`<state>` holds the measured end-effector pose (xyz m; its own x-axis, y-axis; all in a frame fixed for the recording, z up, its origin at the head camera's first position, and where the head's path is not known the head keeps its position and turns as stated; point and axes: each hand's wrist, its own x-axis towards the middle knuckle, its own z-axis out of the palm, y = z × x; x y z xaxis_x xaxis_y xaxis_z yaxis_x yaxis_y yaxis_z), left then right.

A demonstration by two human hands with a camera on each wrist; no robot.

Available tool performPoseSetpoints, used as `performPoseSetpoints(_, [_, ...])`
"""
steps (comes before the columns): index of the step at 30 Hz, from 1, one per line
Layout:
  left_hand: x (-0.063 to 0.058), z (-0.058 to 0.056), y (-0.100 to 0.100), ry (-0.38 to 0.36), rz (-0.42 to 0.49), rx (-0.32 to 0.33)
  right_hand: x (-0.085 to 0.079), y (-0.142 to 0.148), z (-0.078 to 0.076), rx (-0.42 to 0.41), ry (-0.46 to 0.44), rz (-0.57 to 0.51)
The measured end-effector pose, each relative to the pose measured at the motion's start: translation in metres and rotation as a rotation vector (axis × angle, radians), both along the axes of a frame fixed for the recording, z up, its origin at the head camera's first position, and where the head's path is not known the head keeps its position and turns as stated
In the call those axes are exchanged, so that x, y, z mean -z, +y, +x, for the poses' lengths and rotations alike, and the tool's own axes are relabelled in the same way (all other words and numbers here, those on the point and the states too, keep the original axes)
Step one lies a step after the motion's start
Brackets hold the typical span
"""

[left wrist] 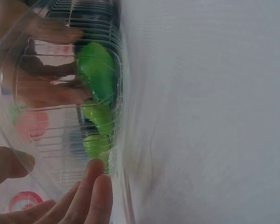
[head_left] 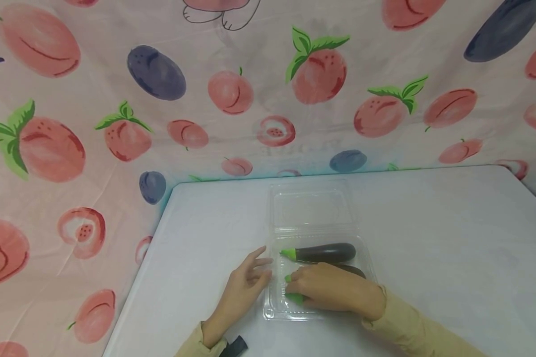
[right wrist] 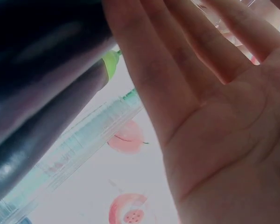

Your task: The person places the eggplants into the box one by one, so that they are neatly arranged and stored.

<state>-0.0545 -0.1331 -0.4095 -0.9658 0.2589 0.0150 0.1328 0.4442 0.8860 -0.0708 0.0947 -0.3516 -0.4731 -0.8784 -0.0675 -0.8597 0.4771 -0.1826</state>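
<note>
A clear plastic clamshell box (head_left: 317,317) lies open, its lid (head_left: 312,208) folded back toward the far edge. Inside, an eggplant (head_left: 326,253) with a green cap lies crosswise at the back. Another eggplant (head_left: 353,270) is partly covered by my right hand (head_left: 335,287). A third green cap (head_left: 295,298) pokes out below the fingers; the hand hides its body. In the right wrist view the fingers (right wrist: 154,70) extend beside the dark eggplants, palm bare, fingertips out of frame. My left hand (head_left: 245,285) has loosely spread fingers (left wrist: 98,186) at the box's left wall.
White cloth covers the table (head_left: 451,248) on both sides of the box. Behind and to the left hangs a fruit-printed curtain (head_left: 196,59). A black object (head_left: 234,347) shows beside the left sleeve (head_left: 201,342).
</note>
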Motion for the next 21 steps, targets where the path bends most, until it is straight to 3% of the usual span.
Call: performPoseSetpoints(21, [-0.0026, -0.001, -0.0007, -0.003, 0.0, 0.003, -0.002, 0.0057, -0.0001, 0.019, 0.028, -0.034])
